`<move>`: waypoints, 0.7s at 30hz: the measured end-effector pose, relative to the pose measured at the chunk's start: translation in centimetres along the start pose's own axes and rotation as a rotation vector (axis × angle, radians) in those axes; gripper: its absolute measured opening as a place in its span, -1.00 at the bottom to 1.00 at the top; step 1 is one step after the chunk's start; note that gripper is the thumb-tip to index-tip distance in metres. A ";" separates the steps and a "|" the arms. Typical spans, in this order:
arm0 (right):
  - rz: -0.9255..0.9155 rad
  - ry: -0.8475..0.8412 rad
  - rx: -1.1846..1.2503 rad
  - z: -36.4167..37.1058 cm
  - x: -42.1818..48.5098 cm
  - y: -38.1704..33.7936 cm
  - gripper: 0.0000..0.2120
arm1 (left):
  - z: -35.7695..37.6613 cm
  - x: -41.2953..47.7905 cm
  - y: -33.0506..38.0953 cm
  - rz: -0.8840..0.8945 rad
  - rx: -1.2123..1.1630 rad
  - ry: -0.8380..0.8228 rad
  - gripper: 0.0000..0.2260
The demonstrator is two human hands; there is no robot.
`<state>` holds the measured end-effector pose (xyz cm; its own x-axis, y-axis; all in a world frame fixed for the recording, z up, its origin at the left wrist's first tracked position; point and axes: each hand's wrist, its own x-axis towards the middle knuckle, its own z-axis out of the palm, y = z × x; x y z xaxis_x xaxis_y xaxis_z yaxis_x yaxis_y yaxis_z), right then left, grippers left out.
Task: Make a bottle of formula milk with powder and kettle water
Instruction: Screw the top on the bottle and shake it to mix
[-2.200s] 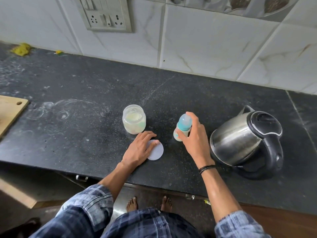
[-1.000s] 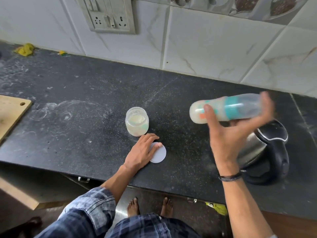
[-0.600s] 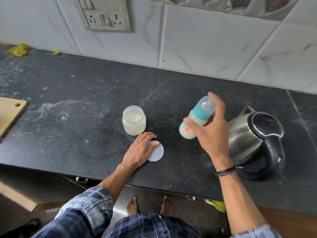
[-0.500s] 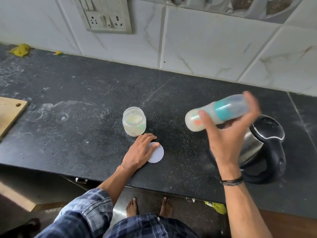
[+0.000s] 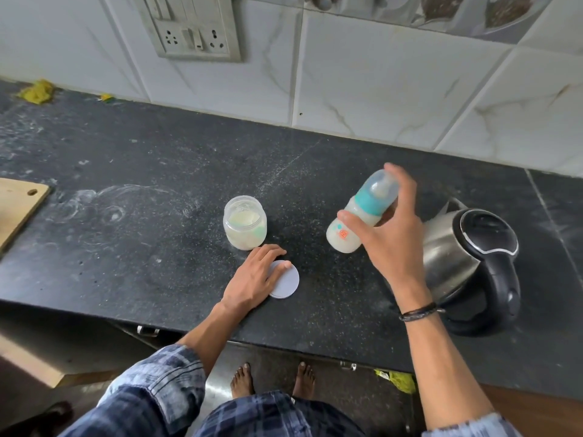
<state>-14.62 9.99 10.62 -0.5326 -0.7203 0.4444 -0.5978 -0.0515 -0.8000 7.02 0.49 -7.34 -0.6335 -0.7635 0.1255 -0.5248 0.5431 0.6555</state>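
My right hand (image 5: 389,234) grips a capped baby bottle (image 5: 356,216) with a teal collar and milky liquid inside, held tilted above the dark counter (image 5: 142,263). An open clear jar of pale powder (image 5: 244,222) stands at the counter's middle. Just in front of it, my left hand (image 5: 255,283) rests flat on the jar's white round lid (image 5: 287,285). A steel kettle (image 5: 470,266) with a black lid and handle sits to the right, partly behind my right wrist.
A wooden board (image 5: 15,206) lies at the left edge. A socket panel (image 5: 192,29) is set in the tiled wall behind. Yellow scraps (image 5: 36,91) lie in the far left corner. The counter's front edge runs just below my left wrist.
My right hand lifted the bottle off the counter and has swung it between tilted and nearly level. It now tilts cap-up again. My left hand has stayed on the lid.
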 end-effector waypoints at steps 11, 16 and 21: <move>0.007 0.062 0.064 -0.4 -0.3 0.7 -0.16 | -0.1 0.0 0.1 0.001 -0.016 -0.013 -0.57; -0.067 0.198 0.127 0.5 -0.6 0.3 -0.14 | -0.1 0.0 0.0 -0.008 -0.012 -0.007 -0.60; -0.031 0.135 0.116 -0.2 -0.9 0.5 -0.17 | 0.0 0.1 0.1 -0.007 -0.013 -0.013 -0.59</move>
<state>-14.53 10.79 9.89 -0.5950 -0.6180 0.5138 -0.5467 -0.1574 -0.8224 6.95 0.44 -7.26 -0.6368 -0.7630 0.1113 -0.5219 0.5327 0.6662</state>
